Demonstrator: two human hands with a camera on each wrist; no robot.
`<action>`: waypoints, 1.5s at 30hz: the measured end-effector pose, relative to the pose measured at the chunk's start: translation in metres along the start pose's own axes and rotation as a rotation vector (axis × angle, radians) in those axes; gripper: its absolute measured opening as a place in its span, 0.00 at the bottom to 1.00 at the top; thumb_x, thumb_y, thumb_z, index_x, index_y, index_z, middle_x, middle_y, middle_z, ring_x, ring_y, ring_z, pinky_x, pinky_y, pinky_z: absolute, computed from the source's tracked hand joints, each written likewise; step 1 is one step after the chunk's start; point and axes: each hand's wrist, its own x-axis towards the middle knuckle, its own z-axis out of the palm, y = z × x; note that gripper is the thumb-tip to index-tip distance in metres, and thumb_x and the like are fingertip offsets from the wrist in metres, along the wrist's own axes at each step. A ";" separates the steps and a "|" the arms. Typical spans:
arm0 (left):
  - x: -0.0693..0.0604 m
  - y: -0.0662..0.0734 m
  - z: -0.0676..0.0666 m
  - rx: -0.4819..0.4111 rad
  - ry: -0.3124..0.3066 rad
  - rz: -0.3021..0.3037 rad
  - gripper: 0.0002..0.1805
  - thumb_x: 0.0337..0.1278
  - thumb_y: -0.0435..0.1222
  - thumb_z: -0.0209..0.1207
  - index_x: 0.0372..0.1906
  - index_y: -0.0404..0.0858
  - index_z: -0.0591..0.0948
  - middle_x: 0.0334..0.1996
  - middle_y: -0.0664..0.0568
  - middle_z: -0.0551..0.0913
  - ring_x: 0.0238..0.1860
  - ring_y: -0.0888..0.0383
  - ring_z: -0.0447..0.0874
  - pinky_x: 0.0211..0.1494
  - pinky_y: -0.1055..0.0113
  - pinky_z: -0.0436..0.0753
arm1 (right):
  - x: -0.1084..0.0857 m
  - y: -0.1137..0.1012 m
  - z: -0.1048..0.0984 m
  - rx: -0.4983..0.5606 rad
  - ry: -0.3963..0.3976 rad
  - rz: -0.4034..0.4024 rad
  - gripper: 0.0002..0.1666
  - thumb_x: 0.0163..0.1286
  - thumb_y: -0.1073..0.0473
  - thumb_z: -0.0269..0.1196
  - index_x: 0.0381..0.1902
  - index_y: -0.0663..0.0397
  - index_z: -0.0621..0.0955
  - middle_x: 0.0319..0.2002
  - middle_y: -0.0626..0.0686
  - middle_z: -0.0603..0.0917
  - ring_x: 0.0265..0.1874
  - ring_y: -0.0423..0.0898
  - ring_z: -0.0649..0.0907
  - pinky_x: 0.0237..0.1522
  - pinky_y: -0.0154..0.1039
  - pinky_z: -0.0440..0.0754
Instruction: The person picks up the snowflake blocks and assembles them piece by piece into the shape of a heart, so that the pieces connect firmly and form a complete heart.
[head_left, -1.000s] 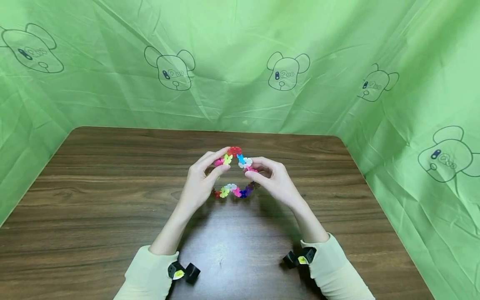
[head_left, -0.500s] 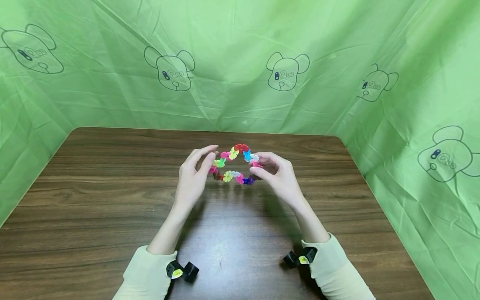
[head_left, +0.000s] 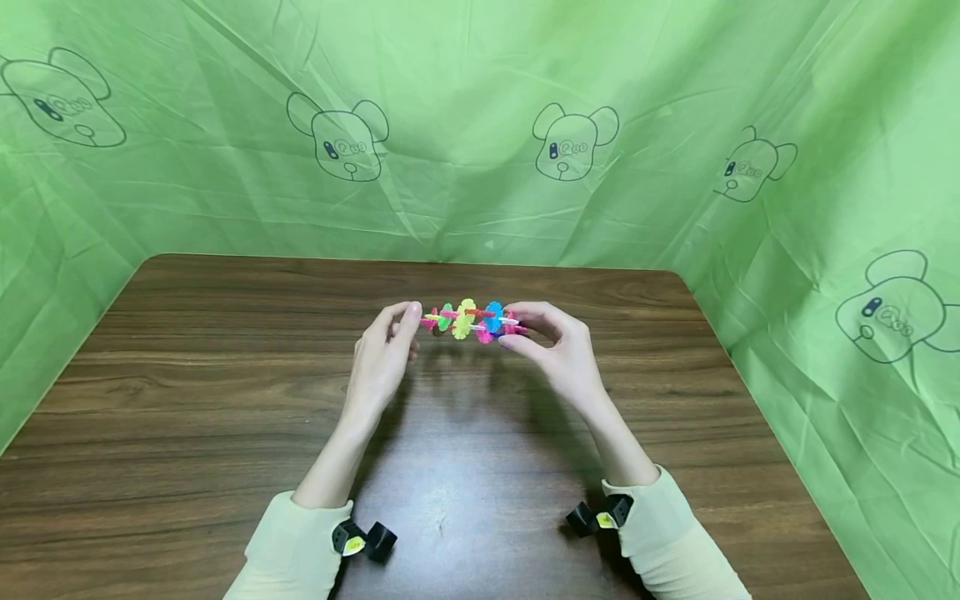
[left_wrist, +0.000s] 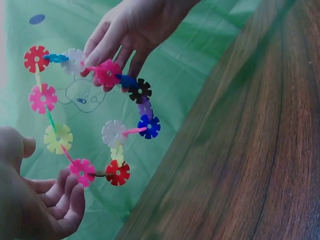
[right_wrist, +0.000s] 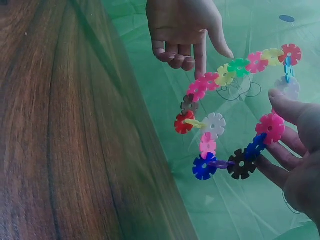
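A closed ring of notched plastic snowflake discs (head_left: pixel 464 319), linked edge to edge in many colours, hangs above the table, seen almost edge-on in the head view. My right hand (head_left: pixel 558 350) pinches its right side between thumb and fingers, by a white disc (right_wrist: pixel 287 89) and a pink disc (right_wrist: pixel 274 131). My left hand (head_left: pixel 378 358) is at the opposite side, thumb apart from the ring. Its fingertips are by a pink disc (left_wrist: pixel 81 167) in the left wrist view, seemingly just touching it.
Beneath the hands lies a brown wood-grain table (head_left: pixel 225 400). A green cloth (head_left: pixel 465 217) with bear-head outlines stands around its back and sides. Small black cameras are worn on the left wrist (head_left: pixel 363 540) and right wrist (head_left: pixel 600 515).
The ring has tilted from an upright loop, through a wide oval, to nearly edge-on. My left hand has let go of its top part and moved left; the right hand has shifted slightly right, still holding.
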 end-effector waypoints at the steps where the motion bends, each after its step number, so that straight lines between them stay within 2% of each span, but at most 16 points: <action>1: 0.000 0.000 0.000 -0.026 -0.015 -0.003 0.30 0.74 0.63 0.49 0.65 0.48 0.79 0.35 0.48 0.84 0.33 0.58 0.83 0.46 0.62 0.83 | 0.000 0.000 0.000 0.001 -0.003 -0.011 0.19 0.61 0.63 0.76 0.51 0.50 0.87 0.47 0.55 0.90 0.46 0.41 0.88 0.59 0.44 0.85; 5: 0.001 0.000 0.002 -0.117 -0.064 -0.009 0.28 0.75 0.59 0.51 0.64 0.44 0.79 0.35 0.43 0.87 0.32 0.56 0.87 0.41 0.65 0.87 | -0.002 0.000 0.002 -0.005 -0.021 -0.051 0.19 0.60 0.64 0.77 0.49 0.51 0.87 0.44 0.54 0.90 0.46 0.41 0.87 0.56 0.41 0.86; 8: 0.002 0.001 0.002 -0.135 -0.080 -0.002 0.27 0.75 0.57 0.53 0.64 0.43 0.79 0.38 0.42 0.88 0.34 0.52 0.89 0.40 0.67 0.87 | -0.002 0.000 0.003 -0.011 -0.040 -0.083 0.19 0.58 0.67 0.77 0.48 0.52 0.88 0.44 0.53 0.90 0.46 0.40 0.87 0.53 0.39 0.86; 11: 0.001 0.001 0.002 -0.138 -0.082 -0.002 0.26 0.74 0.57 0.55 0.63 0.44 0.79 0.38 0.43 0.88 0.36 0.50 0.89 0.42 0.64 0.88 | -0.002 0.001 0.003 -0.019 -0.056 -0.122 0.20 0.56 0.70 0.77 0.47 0.53 0.88 0.45 0.53 0.90 0.46 0.40 0.87 0.53 0.36 0.86; 14: 0.002 0.001 0.002 -0.147 -0.084 -0.003 0.23 0.73 0.54 0.57 0.62 0.45 0.80 0.38 0.45 0.89 0.35 0.54 0.89 0.46 0.59 0.89 | -0.002 0.000 0.002 -0.045 -0.059 -0.157 0.20 0.56 0.70 0.77 0.46 0.53 0.88 0.47 0.54 0.90 0.49 0.41 0.86 0.58 0.36 0.84; 19: 0.002 0.002 0.001 -0.223 -0.103 0.005 0.23 0.75 0.46 0.58 0.68 0.44 0.77 0.38 0.49 0.87 0.35 0.60 0.87 0.49 0.60 0.89 | -0.003 0.000 0.003 -0.110 -0.055 -0.172 0.18 0.57 0.67 0.78 0.46 0.51 0.89 0.53 0.52 0.89 0.58 0.45 0.84 0.64 0.35 0.80; 22: 0.002 0.002 0.002 -0.276 -0.117 0.005 0.24 0.75 0.43 0.57 0.71 0.45 0.74 0.38 0.50 0.86 0.36 0.63 0.86 0.51 0.59 0.88 | -0.003 0.000 0.003 -0.136 -0.049 -0.171 0.19 0.58 0.68 0.77 0.48 0.51 0.89 0.58 0.52 0.87 0.63 0.46 0.82 0.66 0.34 0.78; 26: 0.003 0.002 0.002 -0.325 -0.127 0.011 0.27 0.75 0.40 0.57 0.75 0.47 0.69 0.41 0.51 0.85 0.36 0.66 0.86 0.52 0.62 0.88 | -0.001 0.003 0.003 -0.139 -0.040 -0.208 0.22 0.57 0.73 0.75 0.50 0.52 0.89 0.58 0.54 0.87 0.70 0.49 0.78 0.72 0.40 0.73; 28: 0.003 0.002 0.002 -0.342 -0.128 0.015 0.29 0.75 0.39 0.58 0.76 0.48 0.67 0.43 0.51 0.85 0.36 0.66 0.87 0.52 0.64 0.88 | 0.000 0.004 0.003 -0.134 -0.033 -0.236 0.22 0.57 0.74 0.74 0.49 0.54 0.88 0.59 0.55 0.87 0.72 0.51 0.75 0.76 0.44 0.70; 31: 0.003 0.003 0.001 -0.361 -0.127 0.025 0.31 0.74 0.37 0.58 0.78 0.48 0.66 0.45 0.50 0.85 0.37 0.66 0.87 0.53 0.63 0.88 | 0.001 0.005 0.004 -0.122 -0.020 -0.265 0.19 0.58 0.74 0.74 0.48 0.58 0.88 0.61 0.57 0.85 0.75 0.53 0.72 0.79 0.48 0.66; 34: 0.002 0.003 0.001 -0.372 -0.128 0.035 0.32 0.73 0.36 0.58 0.78 0.49 0.65 0.46 0.50 0.85 0.37 0.66 0.88 0.55 0.60 0.87 | 0.000 0.004 0.005 -0.081 -0.015 -0.249 0.17 0.58 0.74 0.73 0.47 0.61 0.88 0.67 0.59 0.80 0.77 0.52 0.69 0.77 0.45 0.68; 39: 0.001 0.004 0.001 -0.380 -0.128 0.052 0.34 0.73 0.36 0.59 0.79 0.52 0.64 0.46 0.51 0.84 0.38 0.62 0.89 0.53 0.65 0.87 | -0.002 0.002 0.006 0.031 -0.033 -0.166 0.18 0.58 0.78 0.72 0.47 0.67 0.87 0.76 0.56 0.70 0.79 0.49 0.66 0.66 0.36 0.79; 42: 0.001 0.005 0.001 -0.377 -0.125 0.063 0.34 0.73 0.36 0.59 0.79 0.52 0.64 0.47 0.51 0.84 0.41 0.58 0.89 0.50 0.68 0.87 | -0.002 0.001 0.007 0.058 -0.037 -0.115 0.22 0.56 0.79 0.71 0.50 0.67 0.86 0.79 0.49 0.66 0.74 0.52 0.73 0.63 0.36 0.82; 45: 0.000 0.005 0.001 -0.376 -0.121 0.069 0.34 0.73 0.37 0.60 0.78 0.54 0.65 0.47 0.51 0.84 0.42 0.56 0.89 0.50 0.69 0.87 | -0.002 0.001 0.008 0.077 -0.023 -0.069 0.29 0.54 0.81 0.70 0.55 0.66 0.84 0.80 0.45 0.64 0.70 0.56 0.76 0.61 0.35 0.83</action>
